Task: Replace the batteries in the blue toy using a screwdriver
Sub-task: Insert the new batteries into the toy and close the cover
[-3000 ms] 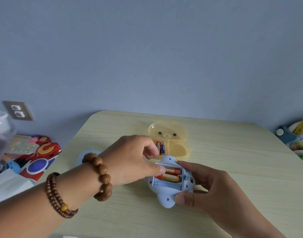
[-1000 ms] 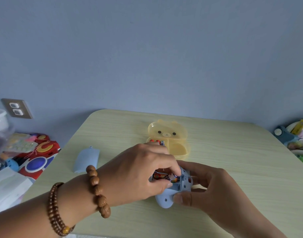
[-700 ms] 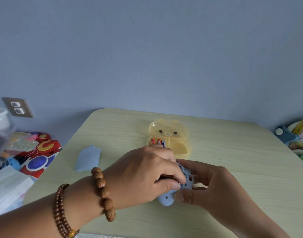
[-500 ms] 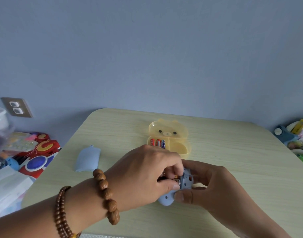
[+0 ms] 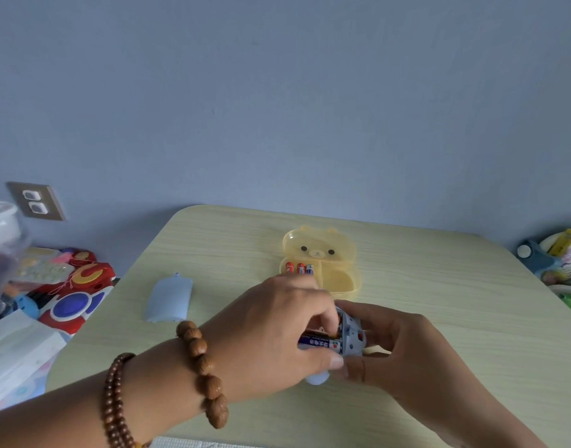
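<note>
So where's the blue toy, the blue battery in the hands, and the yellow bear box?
blue toy (image 5: 352,334): head view, on its holed side between the hands.
blue battery (image 5: 316,343): head view, on its printed label.
yellow bear box (image 5: 340,245): head view, on the open lid beside the bear face.

The translucent yellow bear-shaped plastic case (image 5: 319,250) carries two dark dot eyes and a pale muzzle on its lid. Inside it lie three small cylindrical batteries (image 5: 299,268): two red-orange with white, one dark blue with white. Under the case, the pale yellow-green laminate table (image 5: 439,318) shows a fine wood grain. In front of the case, the pale blue-grey plastic toy (image 5: 352,337) has small dark holes and a red spot. The dark blue cylindrical battery (image 5: 316,343) in it bears white script and a red mark. Left of the case lies a plain pale blue plastic cover (image 5: 169,300). Nearer than the case are a bracelet of large mid-brown wooden beads (image 5: 201,367) and a strand of small darker brown beads (image 5: 114,399). Behind the case, the painted wall (image 5: 277,92) is flat blue-grey.
</note>
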The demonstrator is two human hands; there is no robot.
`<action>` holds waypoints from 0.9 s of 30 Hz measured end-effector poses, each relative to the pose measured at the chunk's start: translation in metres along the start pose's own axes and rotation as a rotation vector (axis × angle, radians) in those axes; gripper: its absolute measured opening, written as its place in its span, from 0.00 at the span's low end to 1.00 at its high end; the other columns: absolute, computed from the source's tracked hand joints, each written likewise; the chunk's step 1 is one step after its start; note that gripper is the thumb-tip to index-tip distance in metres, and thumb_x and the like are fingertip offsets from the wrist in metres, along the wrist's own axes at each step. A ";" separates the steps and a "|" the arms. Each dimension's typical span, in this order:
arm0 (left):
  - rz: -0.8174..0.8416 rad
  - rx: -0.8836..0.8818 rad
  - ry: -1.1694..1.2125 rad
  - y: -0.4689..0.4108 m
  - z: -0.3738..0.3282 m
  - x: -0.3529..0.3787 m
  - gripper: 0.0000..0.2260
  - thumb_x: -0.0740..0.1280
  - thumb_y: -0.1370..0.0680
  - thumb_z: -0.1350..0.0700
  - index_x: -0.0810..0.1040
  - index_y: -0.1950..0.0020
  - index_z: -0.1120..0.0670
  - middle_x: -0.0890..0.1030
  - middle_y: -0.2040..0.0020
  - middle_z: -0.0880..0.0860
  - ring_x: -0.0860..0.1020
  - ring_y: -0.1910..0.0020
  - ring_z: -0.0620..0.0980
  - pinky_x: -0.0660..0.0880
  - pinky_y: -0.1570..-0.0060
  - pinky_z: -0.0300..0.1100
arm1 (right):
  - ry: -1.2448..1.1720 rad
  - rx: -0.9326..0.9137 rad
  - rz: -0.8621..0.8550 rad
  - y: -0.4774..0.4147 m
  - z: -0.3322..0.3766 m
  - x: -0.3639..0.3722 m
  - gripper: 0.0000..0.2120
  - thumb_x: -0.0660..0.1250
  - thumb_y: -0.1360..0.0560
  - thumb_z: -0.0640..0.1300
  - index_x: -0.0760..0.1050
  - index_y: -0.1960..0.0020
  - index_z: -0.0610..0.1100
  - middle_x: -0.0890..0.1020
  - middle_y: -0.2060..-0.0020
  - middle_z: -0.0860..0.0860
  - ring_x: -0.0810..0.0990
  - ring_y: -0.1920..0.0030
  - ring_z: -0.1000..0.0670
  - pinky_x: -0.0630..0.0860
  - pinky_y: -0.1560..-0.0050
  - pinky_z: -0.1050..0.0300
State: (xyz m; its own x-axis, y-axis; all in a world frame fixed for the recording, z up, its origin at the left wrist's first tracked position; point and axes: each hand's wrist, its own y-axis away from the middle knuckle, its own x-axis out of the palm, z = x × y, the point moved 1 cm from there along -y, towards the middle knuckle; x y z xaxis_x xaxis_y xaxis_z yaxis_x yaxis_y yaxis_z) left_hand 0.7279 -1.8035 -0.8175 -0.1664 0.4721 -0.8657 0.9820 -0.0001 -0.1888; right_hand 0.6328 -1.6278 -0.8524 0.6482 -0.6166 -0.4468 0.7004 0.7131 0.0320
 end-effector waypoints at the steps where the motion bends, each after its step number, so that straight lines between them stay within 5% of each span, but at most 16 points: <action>1: 0.017 -0.001 -0.009 0.002 0.003 -0.002 0.17 0.74 0.31 0.39 0.76 0.47 0.42 0.71 0.50 0.38 0.70 0.49 0.35 0.67 0.53 0.27 | -0.001 -0.004 0.008 0.000 0.000 -0.001 0.29 0.83 0.38 0.44 0.81 0.40 0.60 0.88 0.50 0.54 0.86 0.49 0.51 0.82 0.44 0.48; 4: 0.024 -0.006 -0.048 0.007 0.010 -0.003 0.29 0.75 0.34 0.36 0.69 0.37 0.38 0.66 0.43 0.35 0.67 0.41 0.35 0.68 0.46 0.29 | -0.008 0.008 0.020 0.000 0.001 -0.002 0.28 0.82 0.36 0.39 0.81 0.41 0.60 0.88 0.51 0.54 0.86 0.48 0.52 0.82 0.44 0.48; 8: 0.025 -0.054 -0.020 0.009 0.010 0.001 0.35 0.76 0.35 0.35 0.67 0.31 0.38 0.65 0.39 0.33 0.70 0.42 0.33 0.68 0.46 0.27 | -0.028 0.013 0.056 0.002 0.005 -0.003 0.24 0.79 0.32 0.41 0.80 0.40 0.59 0.87 0.49 0.55 0.85 0.47 0.53 0.81 0.43 0.50; 12: 0.012 -0.067 0.022 0.007 0.010 0.003 0.34 0.79 0.38 0.37 0.70 0.35 0.38 0.66 0.42 0.33 0.72 0.45 0.34 0.69 0.52 0.27 | -0.091 0.030 0.027 0.001 0.005 -0.002 0.14 0.73 0.26 0.48 0.81 0.41 0.57 0.87 0.50 0.48 0.85 0.50 0.47 0.80 0.43 0.42; 15: 0.014 -0.077 0.037 0.006 0.009 0.003 0.34 0.79 0.39 0.36 0.70 0.37 0.38 0.66 0.43 0.34 0.72 0.46 0.34 0.69 0.54 0.27 | -0.037 0.040 -0.025 0.001 0.003 0.002 0.15 0.73 0.26 0.41 0.82 0.43 0.57 0.88 0.52 0.55 0.86 0.52 0.55 0.81 0.45 0.48; 22: 0.011 -0.095 0.057 0.004 0.014 0.003 0.33 0.80 0.41 0.36 0.72 0.39 0.37 0.67 0.44 0.34 0.73 0.48 0.33 0.68 0.56 0.27 | 0.004 0.071 -0.047 -0.002 0.004 0.005 0.18 0.73 0.27 0.42 0.80 0.40 0.57 0.88 0.52 0.57 0.85 0.52 0.56 0.82 0.49 0.53; 27: -0.006 -0.083 0.044 0.005 0.014 0.004 0.34 0.80 0.42 0.35 0.74 0.40 0.39 0.67 0.44 0.35 0.74 0.48 0.34 0.71 0.54 0.28 | 0.003 0.067 -0.032 -0.002 0.010 0.005 0.18 0.72 0.28 0.36 0.83 0.48 0.58 0.88 0.60 0.56 0.82 0.67 0.60 0.75 0.64 0.66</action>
State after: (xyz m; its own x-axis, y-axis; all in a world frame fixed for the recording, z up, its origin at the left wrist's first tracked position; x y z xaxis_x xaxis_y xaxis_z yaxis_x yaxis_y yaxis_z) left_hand 0.7309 -1.8139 -0.8286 -0.1696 0.5098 -0.8434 0.9854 0.0752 -0.1527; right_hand 0.6379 -1.6354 -0.8462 0.6241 -0.6380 -0.4510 0.7396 0.6686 0.0776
